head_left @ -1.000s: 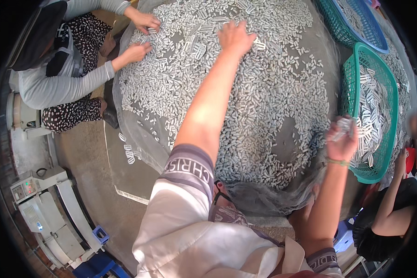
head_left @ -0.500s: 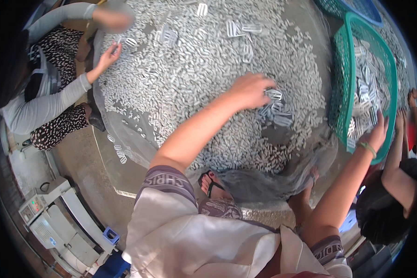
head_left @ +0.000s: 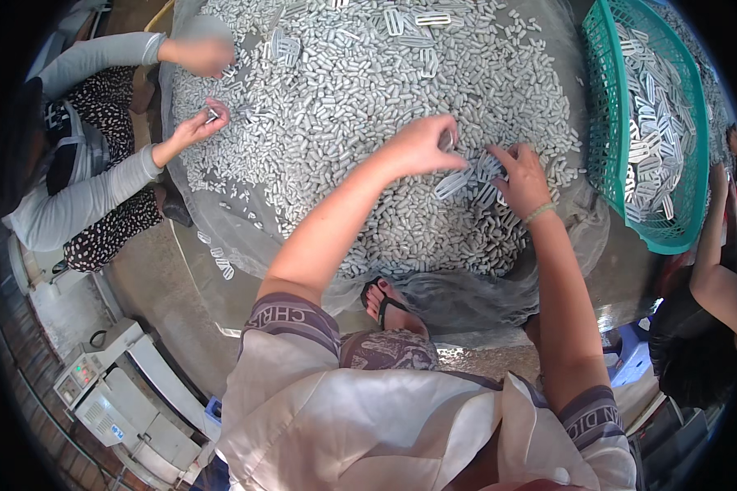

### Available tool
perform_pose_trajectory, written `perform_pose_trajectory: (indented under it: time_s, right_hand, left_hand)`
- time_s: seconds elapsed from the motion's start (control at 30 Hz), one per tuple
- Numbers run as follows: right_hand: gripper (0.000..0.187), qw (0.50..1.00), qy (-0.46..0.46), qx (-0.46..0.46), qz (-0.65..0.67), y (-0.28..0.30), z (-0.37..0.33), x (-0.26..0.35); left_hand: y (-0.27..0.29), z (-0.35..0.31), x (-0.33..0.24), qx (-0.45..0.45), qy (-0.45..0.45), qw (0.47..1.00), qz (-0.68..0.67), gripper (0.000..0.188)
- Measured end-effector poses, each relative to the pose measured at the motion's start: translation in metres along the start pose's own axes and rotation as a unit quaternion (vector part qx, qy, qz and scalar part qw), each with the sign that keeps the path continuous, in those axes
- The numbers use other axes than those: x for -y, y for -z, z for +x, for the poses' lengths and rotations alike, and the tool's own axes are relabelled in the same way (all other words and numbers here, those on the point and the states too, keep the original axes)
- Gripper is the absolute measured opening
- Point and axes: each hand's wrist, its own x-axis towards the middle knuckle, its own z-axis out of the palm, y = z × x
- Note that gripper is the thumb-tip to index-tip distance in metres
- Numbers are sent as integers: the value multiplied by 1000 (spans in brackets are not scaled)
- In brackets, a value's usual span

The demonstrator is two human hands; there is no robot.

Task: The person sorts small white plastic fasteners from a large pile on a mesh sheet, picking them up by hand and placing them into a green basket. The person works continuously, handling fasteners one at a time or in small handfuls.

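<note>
Buckles (head_left: 452, 185): slotted, silvery, clustered on the heap of small metallic pieces (head_left: 344, 155).
Left hand (head_left: 422, 146): curled just beside them; cannot tell whether grasping anything.
Right hand (head_left: 522, 182): fingertips at the buckles; cannot tell whether gripping one.
Green basket (head_left: 608, 106): holds more buckles.

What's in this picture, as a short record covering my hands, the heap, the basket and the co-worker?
left hand: partly curled; contents unclear
right hand: fingertips at slotted silvery pieces
heap: small capsule-shaped silvery pieces on mesh sheet
green plastic basket: at right, holding more slotted pieces
co-worker: at left, arms over the heap's edge
</note>
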Motion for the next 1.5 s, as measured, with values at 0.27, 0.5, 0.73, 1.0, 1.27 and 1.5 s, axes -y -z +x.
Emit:
perform_pose_trajectory:
  time_s: [0.27,0.5,0.73,1.0,1.27,1.5]
  right_hand:
    - [25,992,-103,-17,75,3,0,-25]
    - [26,609,-227,-24,760,38,-8,-48]
    - [34,551,-194,-4,812,41,-18,-62]
    - [20,685,-281,50,670,36,-4,-18]
    - [24,733,-268,165,603,29,3,-3]
    - [15,596,-281,-12,752,48,-8,-36]
  left_hand:
    - [-48,-24,-8,2,36,971,238,41]
    - [-40,-16,23,-22,-11,999,-27,33]
    - [-14,-7,9,58,166,921,-349,17]
    - [-16,-4,7,31,148,915,-373,18]
    - [-26,13,-25,-9,65,911,-406,19]
    - [-47,-8,-21,-11,65,971,228,36]
